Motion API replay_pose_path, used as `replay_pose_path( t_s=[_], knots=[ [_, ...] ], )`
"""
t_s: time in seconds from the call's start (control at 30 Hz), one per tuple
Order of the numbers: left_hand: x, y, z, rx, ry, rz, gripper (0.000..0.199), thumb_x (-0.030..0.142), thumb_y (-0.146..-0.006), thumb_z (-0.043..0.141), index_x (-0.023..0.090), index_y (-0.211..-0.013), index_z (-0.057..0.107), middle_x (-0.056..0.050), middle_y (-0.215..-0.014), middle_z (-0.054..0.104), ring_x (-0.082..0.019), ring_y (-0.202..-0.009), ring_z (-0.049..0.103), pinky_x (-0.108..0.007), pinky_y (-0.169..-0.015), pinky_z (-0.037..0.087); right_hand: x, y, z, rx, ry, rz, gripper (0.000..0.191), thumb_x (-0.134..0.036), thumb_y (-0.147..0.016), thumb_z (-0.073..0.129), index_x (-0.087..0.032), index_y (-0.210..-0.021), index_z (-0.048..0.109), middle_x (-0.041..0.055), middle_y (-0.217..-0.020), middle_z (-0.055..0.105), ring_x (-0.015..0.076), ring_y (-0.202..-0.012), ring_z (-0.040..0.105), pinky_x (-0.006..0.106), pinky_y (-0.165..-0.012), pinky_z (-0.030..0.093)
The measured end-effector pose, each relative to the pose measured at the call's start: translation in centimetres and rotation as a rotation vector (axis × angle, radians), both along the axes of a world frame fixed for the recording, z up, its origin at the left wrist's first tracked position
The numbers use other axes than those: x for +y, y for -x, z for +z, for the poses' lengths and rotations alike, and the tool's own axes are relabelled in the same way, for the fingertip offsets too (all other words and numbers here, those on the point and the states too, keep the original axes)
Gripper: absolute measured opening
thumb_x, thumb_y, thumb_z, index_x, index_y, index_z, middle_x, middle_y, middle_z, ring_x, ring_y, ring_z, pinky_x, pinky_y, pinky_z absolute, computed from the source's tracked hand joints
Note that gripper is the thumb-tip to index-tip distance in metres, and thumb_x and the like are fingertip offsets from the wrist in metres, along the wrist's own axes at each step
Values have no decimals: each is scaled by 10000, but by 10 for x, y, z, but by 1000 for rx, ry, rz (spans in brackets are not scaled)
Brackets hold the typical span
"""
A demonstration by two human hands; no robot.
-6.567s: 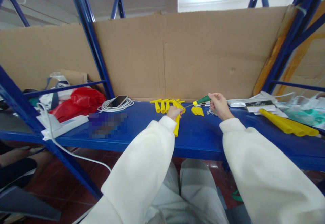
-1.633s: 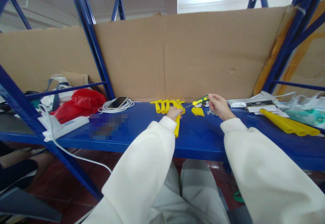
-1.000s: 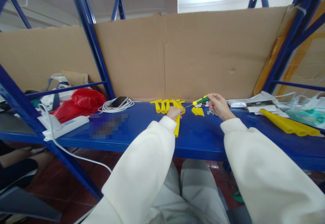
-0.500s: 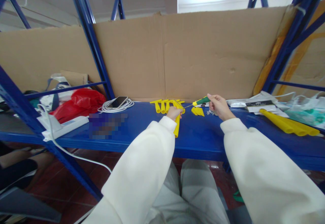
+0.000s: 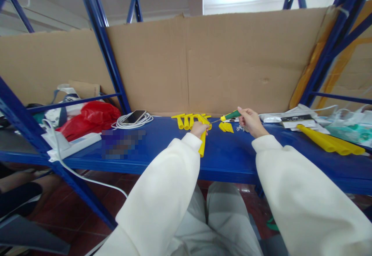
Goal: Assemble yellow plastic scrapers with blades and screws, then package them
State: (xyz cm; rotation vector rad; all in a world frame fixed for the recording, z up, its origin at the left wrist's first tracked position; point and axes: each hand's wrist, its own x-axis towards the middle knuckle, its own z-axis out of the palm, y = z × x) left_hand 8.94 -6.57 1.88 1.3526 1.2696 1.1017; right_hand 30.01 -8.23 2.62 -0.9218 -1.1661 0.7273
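My left hand (image 5: pixel 198 129) is closed around a yellow tube-shaped plastic piece (image 5: pixel 202 147), whose lower end points toward me. In my right hand (image 5: pixel 250 122) the fingers grip the end of a screwdriver (image 5: pixel 231 115) with a green and yellow handle. Its shaft slants left and down, with the tip at the yellow piece beside my left fingers; the exact contact point is too small to make out. Several yellow T-shaped pieces (image 5: pixel 186 122) lie behind my left hand. Between the hands are small flat yellow parts (image 5: pixel 226 127) and a scatter of tiny screws (image 5: pixel 240 128).
On the blue shelf (image 5: pixel 229 159), a phone (image 5: pixel 135 117) rests on a coiled white cable, left of a cardboard wall (image 5: pixel 232 62). Further left are a power strip (image 5: pixel 77 146) and a red bag (image 5: pixel 97 118). Yellow tubes (image 5: pixel 331 141) and plastic packaging (image 5: pixel 348 126) lie at right.
Hardly anything differs. Both hands hold the same places, with the screwdriver still against or close to the yellow piece; the view has shifted very slightly.
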Motion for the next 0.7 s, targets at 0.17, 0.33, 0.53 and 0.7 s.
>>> replay_pose_path(
  t_s=[0.17, 0.33, 0.53, 0.7],
  knots=[
    [1, 0, 0, -10, -12, -37, 282, -2, -732, 648, 159, -557, 495, 47, -441, 469, -59, -360, 430, -188, -415, 357, 1, 0, 2, 36, -8, -26, 535, -594, -648, 824, -235, -686, 429, -93, -410, 451, 53, -325, 355, 162, -303, 264],
    [-2, -1, 2, -5, -14, -35, 316, -8, -770, 603, 164, -541, 469, 52, -428, 453, -52, -346, 405, -181, -408, 345, 3, 1, 3, 53, -37, -59, 456, -521, -705, 806, -228, -695, 457, -93, -411, 452, 58, -328, 360, 163, -309, 263],
    [-6, -2, 4, 6, -6, -37, 313, -19, -781, 578, 160, -544, 480, 46, -436, 464, -57, -351, 416, -187, -413, 360, 2, 2, 3, 42, -51, -79, 436, -508, -719, 801, -223, -691, 473, -91, -414, 459, 56, -336, 359, 163, -319, 255],
    [-2, -1, 2, 13, -4, -31, 277, -17, -762, 581, 154, -558, 503, 45, -440, 465, -68, -370, 429, -199, -431, 386, -1, 3, 3, -6, -42, -121, 482, -548, -698, 809, -221, -668, 456, -83, -413, 469, 53, -338, 369, 165, -321, 257]
  ],
)
